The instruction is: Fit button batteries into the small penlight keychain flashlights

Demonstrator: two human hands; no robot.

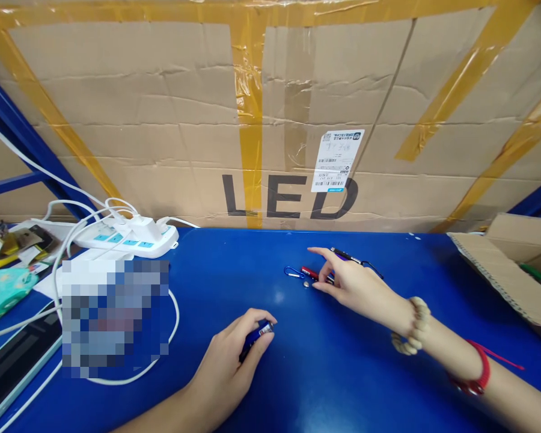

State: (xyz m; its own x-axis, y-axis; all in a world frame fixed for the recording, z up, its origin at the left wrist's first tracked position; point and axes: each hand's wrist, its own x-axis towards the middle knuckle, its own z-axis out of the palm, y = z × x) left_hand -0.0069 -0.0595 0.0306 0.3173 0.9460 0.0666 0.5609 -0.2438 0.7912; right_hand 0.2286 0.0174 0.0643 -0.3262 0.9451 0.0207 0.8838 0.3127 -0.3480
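My left hand point(228, 355) is closed around a small blue flashlight-like tube point(253, 338) with a white label and a metal end, just above the blue table. Most of the tube is hidden by the fingers. Farther off to the right, my right hand point(345, 276) reaches over the table with index finger and thumb apart, seemingly holding nothing. Close to its thumb tip lies a small round silver piece point(306, 284), like a button cell. A red tube point(309, 273) and a blue carabiner point(293, 272) lie beside it. Behind the hand is a slim dark tube point(342, 255) with a cord.
A large taped cardboard box point(184, 120) stands along the back. At left are a white power strip point(153, 243), tangled white cables, a teal packet point(4, 294) and a pixelated patch. An open cardboard box point(500, 270) sits at the right edge.
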